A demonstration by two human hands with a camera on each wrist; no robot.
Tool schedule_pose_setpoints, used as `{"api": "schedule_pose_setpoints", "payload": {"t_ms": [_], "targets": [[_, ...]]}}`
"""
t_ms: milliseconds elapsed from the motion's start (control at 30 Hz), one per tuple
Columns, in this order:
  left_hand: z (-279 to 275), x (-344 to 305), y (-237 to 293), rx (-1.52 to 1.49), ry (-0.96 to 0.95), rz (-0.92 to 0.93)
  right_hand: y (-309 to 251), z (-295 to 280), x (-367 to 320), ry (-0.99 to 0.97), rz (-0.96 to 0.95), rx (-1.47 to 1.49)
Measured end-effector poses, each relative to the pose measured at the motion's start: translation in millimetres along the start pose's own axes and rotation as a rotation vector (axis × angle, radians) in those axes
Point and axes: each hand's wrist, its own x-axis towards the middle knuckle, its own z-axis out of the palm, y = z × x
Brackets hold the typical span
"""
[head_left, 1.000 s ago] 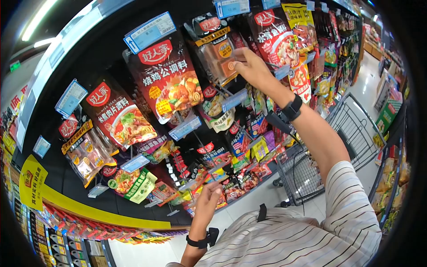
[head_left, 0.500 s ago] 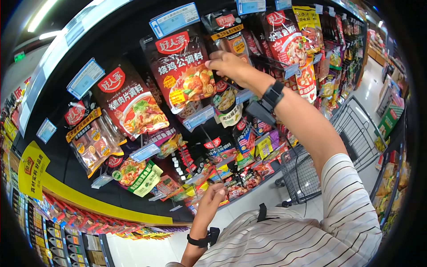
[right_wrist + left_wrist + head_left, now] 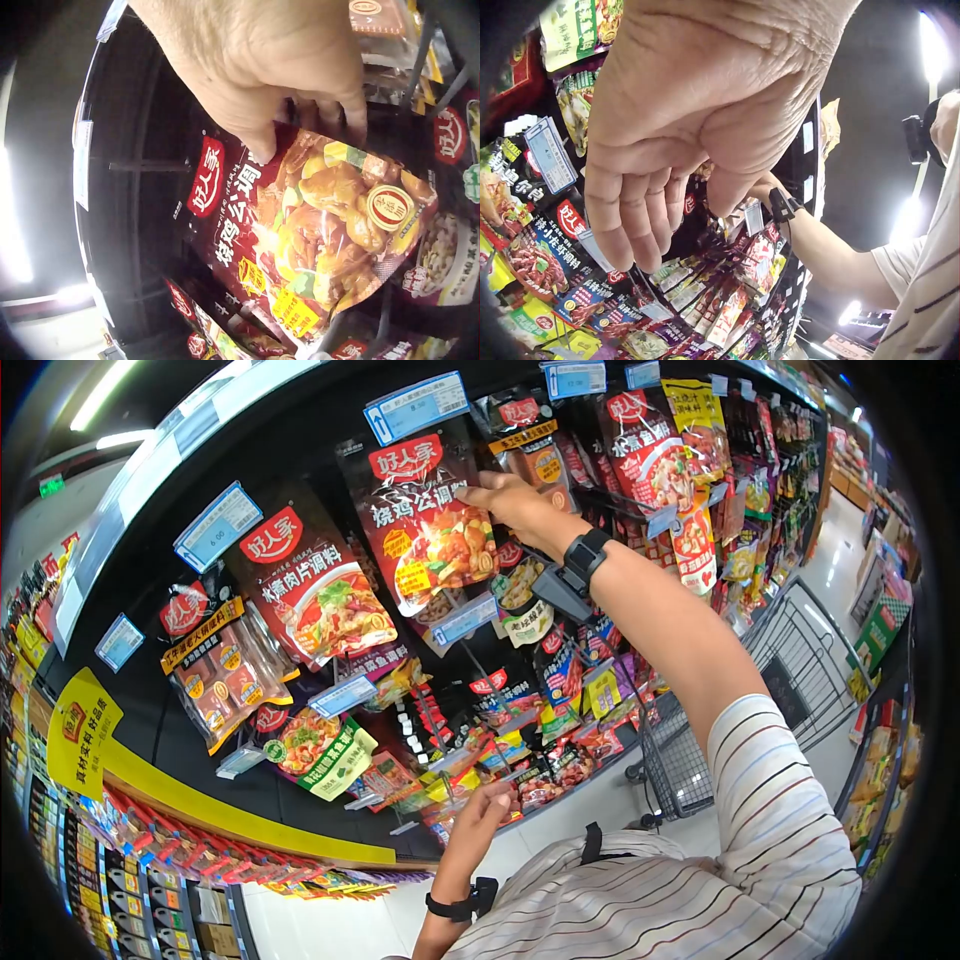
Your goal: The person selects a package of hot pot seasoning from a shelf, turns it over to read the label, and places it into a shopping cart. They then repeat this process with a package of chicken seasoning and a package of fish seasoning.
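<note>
With its thumb on the front and fingers behind the right edge, my right hand (image 3: 525, 510) pinches a dark red seasoning packet (image 3: 430, 545) hanging on the rack. In the right wrist view the thumb of that hand (image 3: 274, 60) presses beside the white lettering of the packet (image 3: 315, 232), which shows a chicken dish; the fingertips are partly hidden behind it. Low in front of the shelf, my left hand (image 3: 482, 822) hangs loosely and holds nothing. Its relaxed fingers fill much of the left wrist view, where the hand (image 3: 697, 105) overlaps the hanging packets.
Left of the pinched packet hangs another dark red seasoning packet (image 3: 320, 595). Clear packs of brown blocks (image 3: 228, 675) hang further left. Blue-edged price tags (image 3: 418, 408) stick out from the hooks. A shopping cart (image 3: 790, 660) stands in the aisle at right.
My right hand has moved left from the clear pack of brown blocks to the edge of the dark red packet and now pinches it. The view has shifted slightly; the left hand stays low.
</note>
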Motion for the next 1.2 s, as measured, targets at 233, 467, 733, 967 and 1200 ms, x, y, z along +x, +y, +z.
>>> {"api": "schedule_pose_setpoints", "payload": {"t_ms": [233,467,733,967,1200], "targets": [[-5.4,-0.7,-18.1,-0.002,-0.038,0.012,-10.6,14.6,-15.5,0.147,-0.057,0.115],[-5.4,-7.4,-21.6,-0.044,-0.043,-0.041,-6.3,9.8,-9.1,0.048,-0.106,0.42],[-10.2,-7.3,-28.3,-0.015,-0.068,-0.029,-33.0,-3.1,-27.5,-0.066,-0.109,0.586],[-9.3,-6.1,-32.9,-0.016,-0.088,-0.028,-32.7,-24.3,-31.7,-0.119,-0.029,0.643],[-6.3,-5.7,-35.4,-0.019,-0.094,-0.034,-50.0,-28.0,-43.1,-0.162,-0.036,0.585]]}}
